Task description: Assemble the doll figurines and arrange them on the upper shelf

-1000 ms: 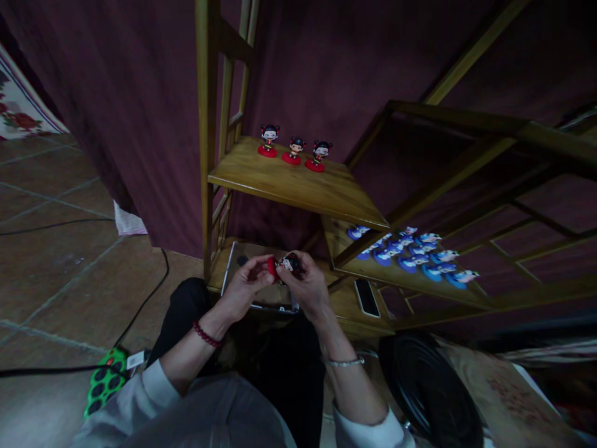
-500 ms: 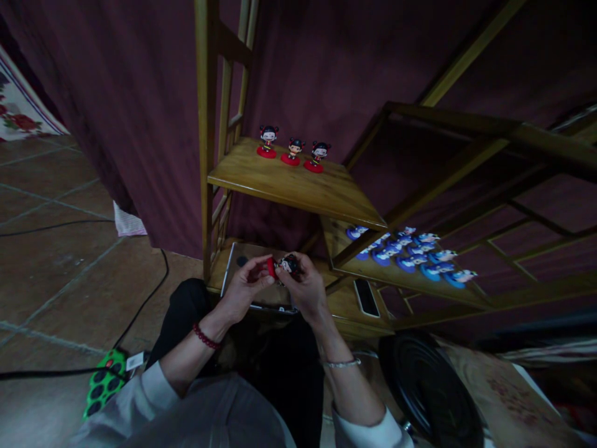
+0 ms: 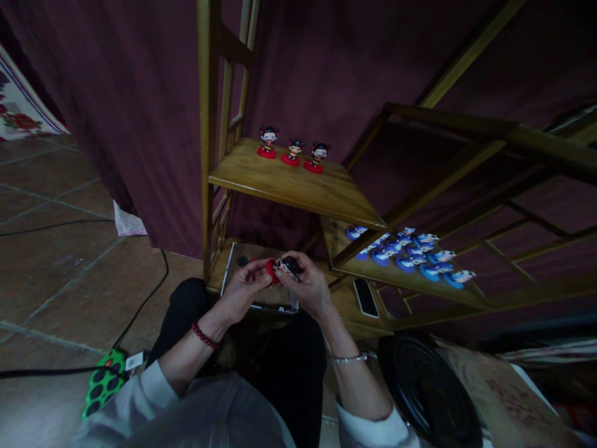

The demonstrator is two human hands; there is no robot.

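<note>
Between my two hands lies a small black-haired figurine on its side, its red round base toward the left. My left hand is closed on the base with thumb and fingers. Around the head and body end, my right hand is closed too, partly covering it. Below the hands is a shallow open box, whose contents are mostly hidden. Three like figurines on red bases, one of them a middle figurine, stand upright on the upper wooden shelf.
Several blue-and-white figurines stand on the lower right shelf. A phone lies on the bottom board. To my right is a round black object; a green power strip with cables lies on the floor at left.
The figurine has turned slightly in my hands, its red base now showing lower and more face-on. My right hand and wrist have shifted a little to the right.
</note>
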